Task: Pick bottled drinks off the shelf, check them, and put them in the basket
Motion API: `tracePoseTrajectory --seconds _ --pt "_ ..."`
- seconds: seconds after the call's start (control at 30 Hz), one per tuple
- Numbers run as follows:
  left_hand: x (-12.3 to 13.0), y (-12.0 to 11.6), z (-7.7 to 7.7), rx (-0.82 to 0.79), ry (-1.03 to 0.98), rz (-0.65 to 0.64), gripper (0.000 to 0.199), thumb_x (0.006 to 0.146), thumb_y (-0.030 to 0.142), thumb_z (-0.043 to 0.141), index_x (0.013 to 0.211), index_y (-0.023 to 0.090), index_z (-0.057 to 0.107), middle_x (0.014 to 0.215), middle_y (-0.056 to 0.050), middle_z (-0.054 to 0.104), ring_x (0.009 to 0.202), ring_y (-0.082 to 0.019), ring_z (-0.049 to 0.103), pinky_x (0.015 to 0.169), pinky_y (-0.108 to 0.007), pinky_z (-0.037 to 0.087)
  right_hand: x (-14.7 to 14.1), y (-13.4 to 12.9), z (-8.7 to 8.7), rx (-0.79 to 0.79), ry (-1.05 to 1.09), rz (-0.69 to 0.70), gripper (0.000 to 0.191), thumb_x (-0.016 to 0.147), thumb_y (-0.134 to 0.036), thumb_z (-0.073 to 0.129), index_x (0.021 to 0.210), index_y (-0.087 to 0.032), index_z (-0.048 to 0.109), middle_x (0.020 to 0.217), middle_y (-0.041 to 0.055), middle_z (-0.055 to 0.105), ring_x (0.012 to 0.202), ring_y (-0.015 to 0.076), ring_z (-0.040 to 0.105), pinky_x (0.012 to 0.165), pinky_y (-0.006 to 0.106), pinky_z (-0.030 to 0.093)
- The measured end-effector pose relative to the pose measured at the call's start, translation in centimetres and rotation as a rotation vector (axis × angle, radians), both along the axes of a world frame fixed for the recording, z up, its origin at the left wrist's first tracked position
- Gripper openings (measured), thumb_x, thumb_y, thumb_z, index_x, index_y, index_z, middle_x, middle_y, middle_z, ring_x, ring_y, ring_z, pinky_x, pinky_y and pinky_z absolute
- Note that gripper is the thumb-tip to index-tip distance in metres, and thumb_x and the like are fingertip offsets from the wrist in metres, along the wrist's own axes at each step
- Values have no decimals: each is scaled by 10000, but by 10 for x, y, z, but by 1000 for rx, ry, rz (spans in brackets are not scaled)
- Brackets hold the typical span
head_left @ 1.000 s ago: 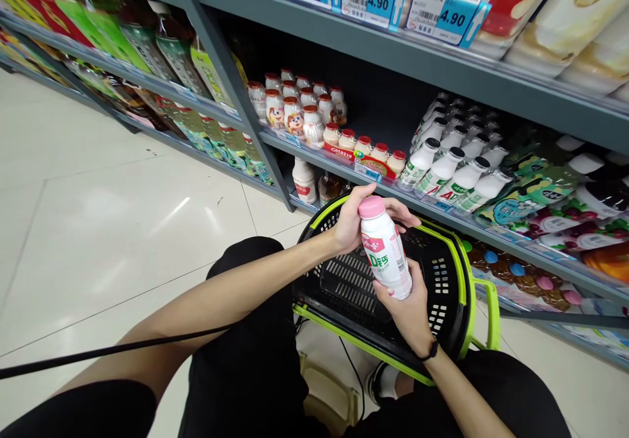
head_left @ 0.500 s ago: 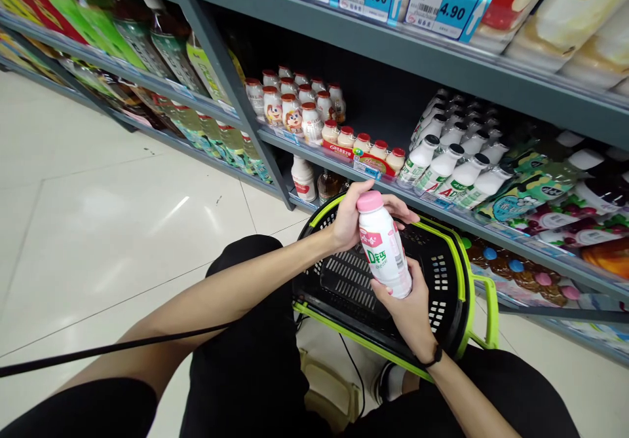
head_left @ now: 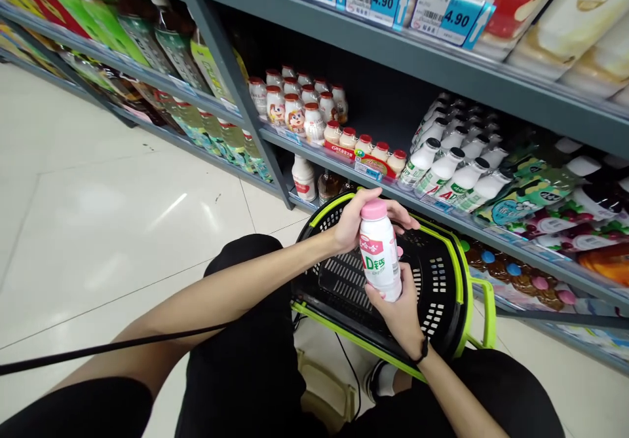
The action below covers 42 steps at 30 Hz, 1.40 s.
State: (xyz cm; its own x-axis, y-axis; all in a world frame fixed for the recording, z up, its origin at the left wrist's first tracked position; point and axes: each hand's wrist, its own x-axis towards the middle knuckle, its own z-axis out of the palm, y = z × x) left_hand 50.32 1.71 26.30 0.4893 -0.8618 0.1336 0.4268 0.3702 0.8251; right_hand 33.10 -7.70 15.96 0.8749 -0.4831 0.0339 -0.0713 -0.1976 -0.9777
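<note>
The white bottle (head_left: 381,261) leans less than it did half a second ago, its base swung in toward the left-hand side of the grip and its pink cap (head_left: 374,209) slightly lower above it. The right hand (head_left: 397,312) shifts the same way, wristband (head_left: 423,349) included. Just beyond the grip, a fingertip (head_left: 400,251) now peeks past the bottle's edge, and more basket slots (head_left: 417,283) show beside it.

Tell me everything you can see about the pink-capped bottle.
The white bottle, seemingly plastic, has its pink cap on. Its label shows a pink band with white characters and green lettering below. It is held over the black basket, leaning slightly. The right hand grips its lower part; the left hand curves around the cap, though whether it touches is unclear.
</note>
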Motion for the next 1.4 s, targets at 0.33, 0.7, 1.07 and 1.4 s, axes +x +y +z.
tracePoseTrajectory --seconds 0.33,0.7,1.07,1.4 --pt "0 0 1 10 -6 -16 683 885 741 497 863 111 759 1029 -209 793 961 -271 712 903 -360 522 2 0 4 -1 -9 1 486 714 -343 864 1052 -208 542 875 6 671 717 171 614 673 308 540" --pt "-1 1 3 48 10 19 681 859 750 518 839 113 757 965 -189 787 906 -258 708 874 -355 526 0 -2 1 -2 29 37 497 731 -347 866 1078 -214 536 892 8 686 728 172 606 687 309 529" --pt "-2 0 3 55 12 28 667 857 736 518 830 116 761 951 -184 784 884 -253 704 859 -355 527 1 -1 1 -6 26 42 488 737 -357 864 1075 -219 540 904 11 700 746 181 625 700 318 535" --pt "-1 1 3 67 5 25 671 841 747 524 831 115 752 950 -183 781 884 -253 702 864 -355 523 1 0 5 29 44 50 487 732 -362 858 1065 -213 536 885 4 683 730 175 610 690 312 528"
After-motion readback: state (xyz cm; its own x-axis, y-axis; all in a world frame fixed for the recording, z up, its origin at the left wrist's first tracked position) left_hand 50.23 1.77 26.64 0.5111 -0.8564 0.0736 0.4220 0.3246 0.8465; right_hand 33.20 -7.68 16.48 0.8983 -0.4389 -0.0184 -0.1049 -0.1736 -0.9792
